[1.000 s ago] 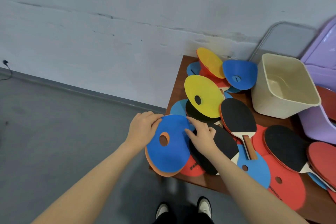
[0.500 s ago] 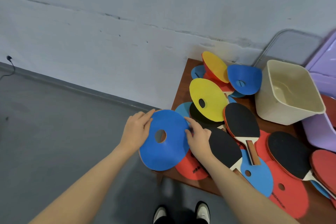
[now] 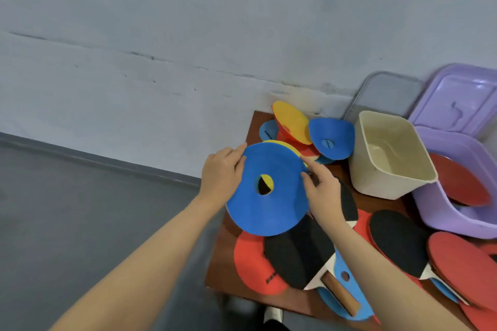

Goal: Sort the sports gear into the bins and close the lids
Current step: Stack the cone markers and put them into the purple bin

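Grey wall [image 3: 188,35] behind, grey floor [image 3: 67,209] below; brown bench [image 3: 223,255] pushed against the wall, crowded with sports gear. Both my hands hold one blue disc [image 3: 269,204] with a round hole at its centre, lifted above the bench and tilted toward me. Left hand [image 3: 220,174]: fingers curled over the disc's upper left edge. Right hand [image 3: 321,191]: fingers pinching the right edge, thumb on the near face. Through the hole I see yellow and black; a yellow disc [image 3: 289,145] peeks out just behind the top rim. Below the held disc, on the bench: a red disc [image 3: 250,266], with a black-faced paddle [image 3: 298,252] lying over it, wooden handle [image 3: 340,293] pointing toward me, resting on another blue disc [image 3: 347,312]. Far end near the wall: a yellow-and-red disc [image 3: 291,121] tilted up, and a bent blue disc [image 3: 332,137] beside it. Cream bin [image 3: 382,180] stands open on the bench, right of those. Purple bin [image 3: 441,209] just beside it, touching, with a red paddle [image 3: 460,180] inside; purple lid [image 3: 457,99] leans upright behind. More paddles, black [image 3: 398,242] and red [image 3: 462,269], lie overlapping at right.
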`<action>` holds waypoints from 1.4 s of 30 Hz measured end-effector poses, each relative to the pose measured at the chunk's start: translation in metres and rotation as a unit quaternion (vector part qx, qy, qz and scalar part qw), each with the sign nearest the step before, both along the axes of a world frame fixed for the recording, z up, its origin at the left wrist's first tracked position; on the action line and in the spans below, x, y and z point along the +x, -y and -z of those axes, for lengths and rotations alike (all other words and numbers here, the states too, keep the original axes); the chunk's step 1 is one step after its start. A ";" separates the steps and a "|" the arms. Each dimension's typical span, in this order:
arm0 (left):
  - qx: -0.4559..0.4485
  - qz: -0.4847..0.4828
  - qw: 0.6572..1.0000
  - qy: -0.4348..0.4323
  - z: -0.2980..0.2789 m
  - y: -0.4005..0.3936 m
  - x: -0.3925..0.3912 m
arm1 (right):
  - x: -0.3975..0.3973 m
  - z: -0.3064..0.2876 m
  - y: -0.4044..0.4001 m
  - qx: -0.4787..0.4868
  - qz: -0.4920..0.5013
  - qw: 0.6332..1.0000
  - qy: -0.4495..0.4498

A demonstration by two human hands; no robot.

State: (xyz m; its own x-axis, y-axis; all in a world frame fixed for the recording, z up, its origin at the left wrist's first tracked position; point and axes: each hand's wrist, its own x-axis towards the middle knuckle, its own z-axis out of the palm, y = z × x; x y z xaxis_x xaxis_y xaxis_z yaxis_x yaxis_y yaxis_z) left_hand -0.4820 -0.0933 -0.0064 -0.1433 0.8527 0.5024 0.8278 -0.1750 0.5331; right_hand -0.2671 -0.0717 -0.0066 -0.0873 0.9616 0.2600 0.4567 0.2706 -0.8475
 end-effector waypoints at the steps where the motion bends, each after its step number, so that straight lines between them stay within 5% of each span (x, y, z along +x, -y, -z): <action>1: -0.003 0.004 1.000 -0.001 -0.001 -0.010 0.008 | 0.009 -0.004 -0.009 -0.003 -0.004 1.000 -0.005; 12: -0.135 -0.034 0.990 -0.012 0.001 -0.132 0.059 | 0.051 0.011 -0.128 -0.075 0.028 0.996 0.050; 18: -0.327 -0.101 0.934 -0.102 0.045 -0.135 0.051 | 0.050 0.056 -0.145 -0.203 -0.037 0.955 0.211; 23: -0.328 -0.069 0.940 -0.063 0.060 -0.121 0.048 | 0.057 0.077 -0.145 -0.201 -0.035 0.941 0.269; 33: -0.303 -0.068 0.949 0.049 0.065 -0.102 0.017 | 0.029 0.082 -0.134 -0.163 -0.053 0.962 0.211; 38: -0.367 -0.098 0.923 -0.058 0.067 -0.092 0.005 | 0.011 0.085 -0.122 -0.196 -0.052 0.952 0.230; 42: -0.307 -0.123 0.943 0.035 0.069 -0.076 0.008 | -0.001 0.075 -0.113 -0.188 -0.052 0.959 0.205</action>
